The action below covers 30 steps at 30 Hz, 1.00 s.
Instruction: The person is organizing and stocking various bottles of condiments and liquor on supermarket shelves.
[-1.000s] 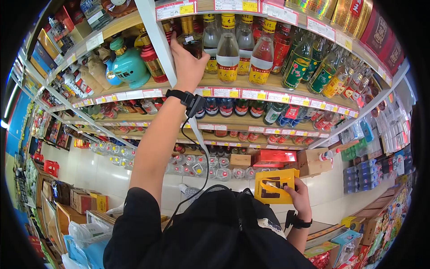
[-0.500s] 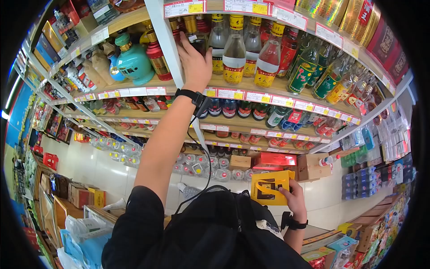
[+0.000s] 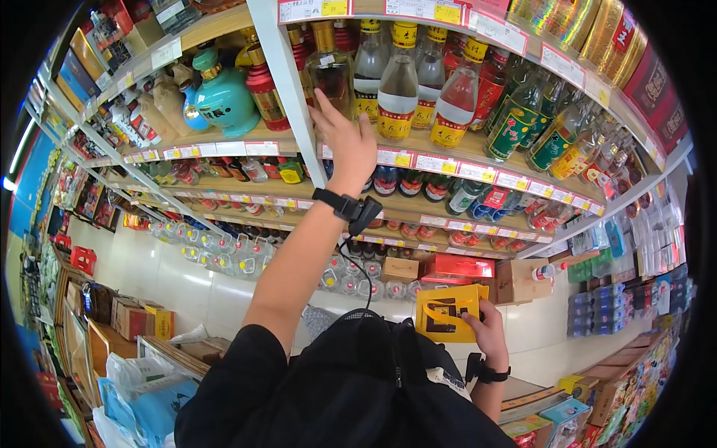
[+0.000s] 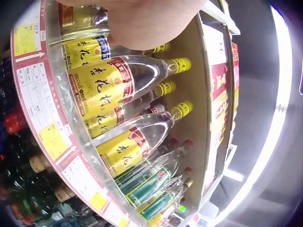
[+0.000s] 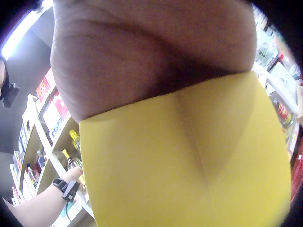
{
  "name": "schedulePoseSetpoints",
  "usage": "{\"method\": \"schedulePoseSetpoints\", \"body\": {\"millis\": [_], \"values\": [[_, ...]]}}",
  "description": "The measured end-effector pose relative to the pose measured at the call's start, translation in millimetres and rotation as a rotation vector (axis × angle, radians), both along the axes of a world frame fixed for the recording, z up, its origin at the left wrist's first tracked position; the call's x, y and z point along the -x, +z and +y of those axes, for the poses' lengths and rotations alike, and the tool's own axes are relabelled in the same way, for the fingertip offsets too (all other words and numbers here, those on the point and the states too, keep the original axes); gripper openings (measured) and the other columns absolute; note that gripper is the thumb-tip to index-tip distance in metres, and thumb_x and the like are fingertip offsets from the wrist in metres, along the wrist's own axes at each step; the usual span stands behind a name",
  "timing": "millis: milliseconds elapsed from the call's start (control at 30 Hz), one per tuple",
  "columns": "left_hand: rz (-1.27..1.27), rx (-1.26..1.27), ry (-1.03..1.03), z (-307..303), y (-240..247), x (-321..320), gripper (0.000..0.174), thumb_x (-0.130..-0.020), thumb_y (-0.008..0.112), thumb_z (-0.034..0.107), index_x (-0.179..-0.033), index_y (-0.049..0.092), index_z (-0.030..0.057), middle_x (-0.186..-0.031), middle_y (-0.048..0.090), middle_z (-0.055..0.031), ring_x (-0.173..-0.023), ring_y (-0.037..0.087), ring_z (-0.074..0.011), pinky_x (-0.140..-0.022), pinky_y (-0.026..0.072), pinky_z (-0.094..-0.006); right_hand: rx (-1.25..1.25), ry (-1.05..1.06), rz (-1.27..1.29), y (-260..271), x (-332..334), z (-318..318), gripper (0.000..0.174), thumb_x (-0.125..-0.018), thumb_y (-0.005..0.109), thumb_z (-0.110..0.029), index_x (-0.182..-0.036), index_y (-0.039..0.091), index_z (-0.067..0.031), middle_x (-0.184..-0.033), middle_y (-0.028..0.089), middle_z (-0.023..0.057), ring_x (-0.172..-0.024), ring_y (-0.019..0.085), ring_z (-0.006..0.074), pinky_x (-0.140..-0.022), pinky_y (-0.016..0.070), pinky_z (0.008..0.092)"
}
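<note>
In the head view my left hand [image 3: 347,145] is in front of the shelf, its fingers spread and pointing up. Its fingertips overlap the lower part of a gold-capped liquor bottle [image 3: 332,78] beside the white shelf post. Clear liquor bottles [image 3: 398,89] with yellow caps and labels stand just right of it. The left wrist view has the hand's underside [image 4: 151,23] above those yellow-labelled bottles [image 4: 102,87]; the fingers are hidden there. Low at waist level, my right hand [image 3: 489,328] grips the edge of a yellow paper bag [image 3: 448,313] with ribbon handles, thumb on its front.
Past the shelf post [image 3: 287,97] stand a turquoise bottle [image 3: 224,97] and a red bottle [image 3: 267,93]. Green-labelled bottles [image 3: 515,112] line the right side. Large clear jugs [image 3: 351,284], a red box [image 3: 458,267] and a cardboard box [image 3: 523,278] sit at floor level.
My left hand has drawn back and down from beside the gold-capped bottle, leaving more of that bottle uncovered. My right hand still holds the yellow bag, almost unmoved.
</note>
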<state>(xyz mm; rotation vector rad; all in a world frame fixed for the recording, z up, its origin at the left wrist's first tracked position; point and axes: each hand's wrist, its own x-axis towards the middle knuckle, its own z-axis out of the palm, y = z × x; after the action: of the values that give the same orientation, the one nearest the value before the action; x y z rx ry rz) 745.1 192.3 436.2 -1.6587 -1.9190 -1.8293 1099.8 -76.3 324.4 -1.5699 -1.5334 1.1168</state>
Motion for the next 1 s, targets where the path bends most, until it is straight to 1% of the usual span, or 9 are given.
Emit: {"method": "schedulePoseSetpoints", "body": {"millis": [133,200,400,533,567,633,833,933,1000], "values": [[0.081,-0.034,0.101,10,6,5,0.091,-0.099,0.063,0.013,-0.163,0.000,-0.0003,-0.159,0.019,-0.0433,-0.149,0.022,-0.0568,-0.120,0.0212,-0.0621,0.016,-0.003,0.019,2,5,0,0.021,-0.086,0.072,-0.002,-0.105,0.066,0.0059,-0.094,0.063,0.0140,-0.085,0.060,0.0249,-0.080,0.0479,0.0329],[0.103,0.012,0.154,11,8,5,0.090,-0.098,0.064,0.011,-0.163,0.003,-0.0007,-0.156,0.027,-0.0411,-0.146,0.030,-0.0548,-0.119,0.0265,-0.0595,0.020,-0.003,0.019,1,5,-1,0.021,-0.087,0.072,-0.002,-0.105,0.066,0.0059,-0.094,0.063,0.0141,-0.085,0.060,0.0252,-0.080,0.0480,0.0331],[0.107,-0.090,0.130,32,7,17,0.090,-0.096,0.063,0.002,-0.163,0.003,-0.0008,-0.154,0.030,-0.0388,-0.141,0.037,-0.0547,-0.116,0.0351,-0.0553,-0.003,0.010,-0.005,-9,2,6,0.021,-0.087,0.073,-0.002,-0.106,0.066,0.0060,-0.095,0.063,0.0142,-0.087,0.060,0.0259,-0.080,0.0483,0.0336],[0.092,-0.113,0.099,44,6,30,0.092,-0.094,0.065,0.003,-0.163,0.003,-0.0016,-0.153,0.031,-0.0389,-0.140,0.038,-0.0548,-0.116,0.0362,-0.0541,0.020,0.014,-0.026,-7,5,8,0.022,-0.087,0.073,-0.003,-0.106,0.066,0.0060,-0.096,0.063,0.0142,-0.088,0.061,0.0262,-0.081,0.0485,0.0338],[0.100,-0.145,0.105,49,4,35,0.090,-0.093,0.067,0.004,-0.161,0.009,-0.0039,-0.150,0.033,-0.0396,-0.137,0.040,-0.0551,-0.116,0.0369,-0.0534,0.020,0.015,-0.028,-7,5,9,0.022,-0.087,0.073,-0.003,-0.106,0.066,0.0060,-0.096,0.063,0.0142,-0.088,0.061,0.0262,-0.081,0.0485,0.0338],[0.107,-0.175,0.112,49,6,37,0.088,-0.091,0.070,0.005,-0.159,0.015,-0.0062,-0.147,0.035,-0.0402,-0.135,0.042,-0.0553,-0.115,0.0377,-0.0527,0.002,0.032,-0.021,-7,6,11,0.019,-0.088,0.071,0.000,-0.106,0.066,0.0052,-0.096,0.062,0.0080,-0.089,0.059,0.0178,-0.081,0.0478,0.0304],[0.066,-0.069,0.146,58,10,35,0.087,-0.091,0.075,0.010,-0.161,0.024,0.0056,-0.137,0.042,-0.0329,-0.129,0.047,-0.0513,-0.111,0.0415,-0.0494,0.010,0.040,-0.034,-9,8,13,0.019,-0.088,0.071,0.000,-0.106,0.066,0.0049,-0.096,0.062,0.0079,-0.089,0.059,0.0179,-0.081,0.0480,0.0305],[0.047,-0.050,0.155,56,10,33,0.079,-0.092,0.072,0.009,-0.157,0.029,0.0034,-0.137,0.043,-0.0317,-0.127,0.048,-0.0509,-0.110,0.0418,-0.0497,0.003,0.033,-0.021,-4,12,14,0.021,-0.087,0.073,-0.004,-0.104,0.066,0.0055,-0.094,0.062,0.0130,-0.086,0.059,0.0247,-0.080,0.0479,0.0333],[0.064,-0.094,0.157,50,1,28,0.071,-0.090,0.070,0.005,-0.152,0.034,0.0015,-0.136,0.043,-0.0316,-0.127,0.048,-0.0513,-0.108,0.0424,-0.0513,0.008,0.025,-0.024,-9,11,10,0.020,-0.087,0.073,-0.004,-0.104,0.066,0.0056,-0.094,0.062,0.0129,-0.086,0.059,0.0245,-0.080,0.0479,0.0332]]}}
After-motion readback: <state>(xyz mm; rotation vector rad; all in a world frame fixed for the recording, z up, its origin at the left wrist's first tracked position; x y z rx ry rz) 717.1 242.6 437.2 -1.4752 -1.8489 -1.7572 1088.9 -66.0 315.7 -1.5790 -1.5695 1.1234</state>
